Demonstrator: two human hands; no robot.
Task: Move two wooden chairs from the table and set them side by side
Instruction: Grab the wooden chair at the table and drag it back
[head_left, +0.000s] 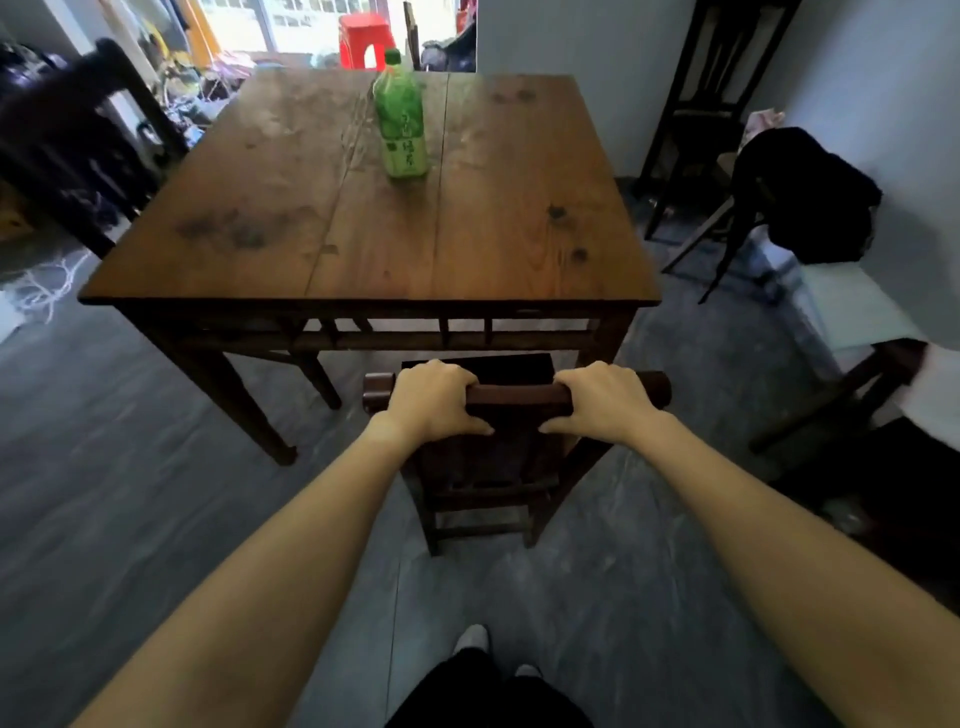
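Observation:
A dark wooden chair (511, 397) stands at the near side of the brown wooden table (291, 223), its seat partly tucked under the table edge. My left hand (436, 400) grips the left part of its top rail. My right hand (602, 402) grips the right part of the same rail. A second dark wooden chair (88, 140) stands at the table's left side, blurred. Another dark chair (711, 104) stands against the wall at the back right.
A green plastic bottle (402, 119) stands upright on the table's far half. A black garment (805, 197) hangs over a chair or stool at the right, next to a white-topped bench (852, 312). A red stool (363, 41) and clutter lie beyond the table. White cord (47, 286) lies on the grey floor at left.

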